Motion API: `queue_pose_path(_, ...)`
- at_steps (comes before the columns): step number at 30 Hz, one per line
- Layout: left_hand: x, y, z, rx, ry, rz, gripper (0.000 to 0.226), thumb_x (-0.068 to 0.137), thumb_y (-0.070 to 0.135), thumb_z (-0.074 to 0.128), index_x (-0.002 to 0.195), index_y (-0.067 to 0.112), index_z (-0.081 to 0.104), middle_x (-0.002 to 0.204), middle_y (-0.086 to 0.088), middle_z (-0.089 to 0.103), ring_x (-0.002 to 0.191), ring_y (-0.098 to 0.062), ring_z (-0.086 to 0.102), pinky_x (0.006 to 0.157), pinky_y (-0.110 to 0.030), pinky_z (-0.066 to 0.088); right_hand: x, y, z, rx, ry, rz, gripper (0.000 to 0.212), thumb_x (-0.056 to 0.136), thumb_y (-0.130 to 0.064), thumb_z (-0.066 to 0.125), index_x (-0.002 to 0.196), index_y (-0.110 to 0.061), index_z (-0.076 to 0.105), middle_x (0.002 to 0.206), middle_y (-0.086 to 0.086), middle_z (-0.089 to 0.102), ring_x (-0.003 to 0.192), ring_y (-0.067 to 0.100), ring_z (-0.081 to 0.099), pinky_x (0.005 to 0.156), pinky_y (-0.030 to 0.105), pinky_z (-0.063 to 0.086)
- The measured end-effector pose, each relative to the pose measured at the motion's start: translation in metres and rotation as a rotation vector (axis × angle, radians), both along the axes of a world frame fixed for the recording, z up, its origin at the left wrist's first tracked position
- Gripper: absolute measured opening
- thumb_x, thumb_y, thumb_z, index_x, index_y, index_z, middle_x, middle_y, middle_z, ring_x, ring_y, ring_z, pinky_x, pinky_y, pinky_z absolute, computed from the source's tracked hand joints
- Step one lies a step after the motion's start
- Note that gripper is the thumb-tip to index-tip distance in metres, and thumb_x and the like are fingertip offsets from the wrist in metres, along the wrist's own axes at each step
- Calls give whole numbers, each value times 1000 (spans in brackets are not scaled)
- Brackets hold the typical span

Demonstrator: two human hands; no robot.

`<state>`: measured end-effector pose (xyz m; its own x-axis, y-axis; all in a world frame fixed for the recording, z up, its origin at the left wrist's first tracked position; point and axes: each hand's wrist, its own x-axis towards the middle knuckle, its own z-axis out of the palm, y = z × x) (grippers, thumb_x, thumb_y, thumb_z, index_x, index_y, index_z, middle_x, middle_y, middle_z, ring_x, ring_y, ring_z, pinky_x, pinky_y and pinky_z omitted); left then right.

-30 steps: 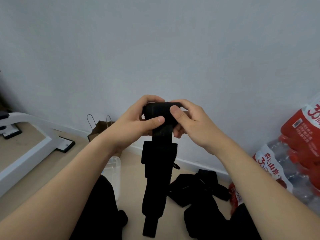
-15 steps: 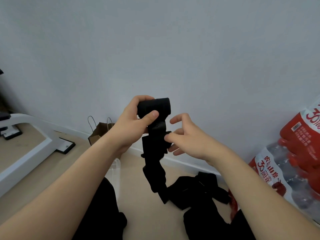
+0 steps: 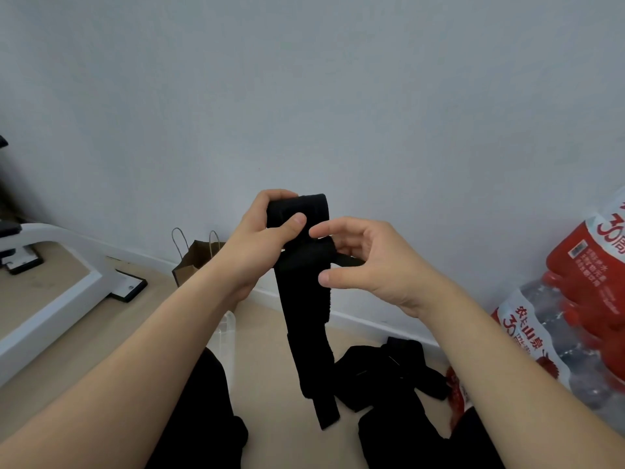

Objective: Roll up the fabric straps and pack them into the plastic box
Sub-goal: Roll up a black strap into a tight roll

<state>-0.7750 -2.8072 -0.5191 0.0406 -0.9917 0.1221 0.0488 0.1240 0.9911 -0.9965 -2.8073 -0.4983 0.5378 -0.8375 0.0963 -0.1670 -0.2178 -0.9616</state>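
Straightened strap (image 3: 306, 316), vertical, tail downward.

Both forearms (image 3: 152, 350) were bare from the wrists to the frame's edge. The left hand (image 3: 260, 238) and right hand (image 3: 368, 265) were bare too, with short, trimmed nails (image 3: 299, 219). Plain black trousers (image 3: 199, 411) covered the legs.

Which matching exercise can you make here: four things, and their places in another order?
Things:
1 black fabric strap, partly rolled
2 brown paper bag
3 clear plastic box
4 red-labelled pack of water bottles

Places:
A at the right edge, by the wall
B in the left hand, hanging down
C on the floor under the left forearm
D against the wall, behind the left wrist

Pairs: 1-B, 2-D, 3-C, 4-A.
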Motion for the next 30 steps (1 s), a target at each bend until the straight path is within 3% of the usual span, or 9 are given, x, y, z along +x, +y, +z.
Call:
queue_pose_path(3, -1, 2, 1, 26, 30, -29, 22, 104, 30, 70, 125, 37, 66, 109, 9, 77, 100, -13, 77, 72, -25, 61, 4, -2, -4, -204, 103, -130, 46, 83, 3, 85, 113, -33, 81, 95, -8, 79, 93, 13, 76, 87, 22, 59)
queue_pose_path(7, -4, 5, 3, 24, 12, -60, 25, 105, 32, 69, 130, 35, 64, 111, 10, 77, 100, -12, 78, 75, -27, 63, 7, -7, -9, -319, 151, -235, 26, 84, -22, 93, 101, -38, 83, 73, -11, 68, 66, 5, 55, 68, 19, 45)
queue_pose_path(11, -6, 8, 7, 42, 32, -67, 26, 104, 36, 70, 130, 34, 65, 116, 6, 76, 102, -14, 78, 78, -31, 65, 8, -8, -8, -398, 187, -320, 6, 87, -38, 89, 88, -37, 83, 75, -11, 67, 68, 6, 56, 64, 14, 40)
queue_pose_path(16, -6, 11, 11, 69, 48, -118, 24, 103, 42, 70, 125, 32, 69, 117, 3, 77, 105, -22, 79, 82, -35, 64, 5, -14, -11, -281, 293, -421, 38, 83, -49, 90, 66, -19, 73, 53, -12, 51, 50, 7, 45, 49, 16, 33)
queue_pose_path(18, -7, 13, 12, 57, 25, -138, 25, 103, 43, 70, 125, 32, 69, 119, 1, 76, 106, -23, 78, 79, -32, 63, 5, -15, -12, -221, 304, -472, 46, 78, -51, 92, 63, -15, 67, 50, -12, 53, 48, 8, 49, 47, 15, 35)
queue_pose_path(21, -6, 16, 15, 44, 4, -166, 30, 102, 51, 69, 126, 32, 69, 120, -1, 76, 105, -26, 79, 79, -35, 64, 6, -16, -12, -1, 201, -485, 49, 71, -49, 98, 90, -13, 70, 83, -3, 75, 79, 20, 75, 66, 30, 54)
queue_pose_path(23, -6, 18, 16, 54, -3, -176, 35, 99, 56, 70, 125, 32, 71, 119, -2, 78, 103, -29, 80, 77, -35, 64, 6, -15, -8, 127, 96, -445, 59, 70, -39, 101, 114, -21, 66, 106, 1, 77, 96, 20, 77, 70, 32, 57)
queue_pose_path(27, -8, 19, 16, 77, -10, -166, 42, 93, 62, 73, 122, 32, 73, 117, -2, 80, 101, -29, 81, 73, -32, 64, 1, -16, -3, 35, 12, -311, 69, 68, -28, 104, 125, -32, 65, 100, -1, 83, 83, 21, 78, 65, 29, 59)
queue_pose_path(30, -8, 18, 16, 77, -11, -147, 53, 88, 67, 76, 123, 27, 73, 115, -5, 81, 99, -30, 81, 72, -33, 64, 3, -17, -3, 11, -50, -292, 59, 72, -27, 103, 123, -30, 73, 94, 1, 84, 75, 20, 77, 61, 26, 57)
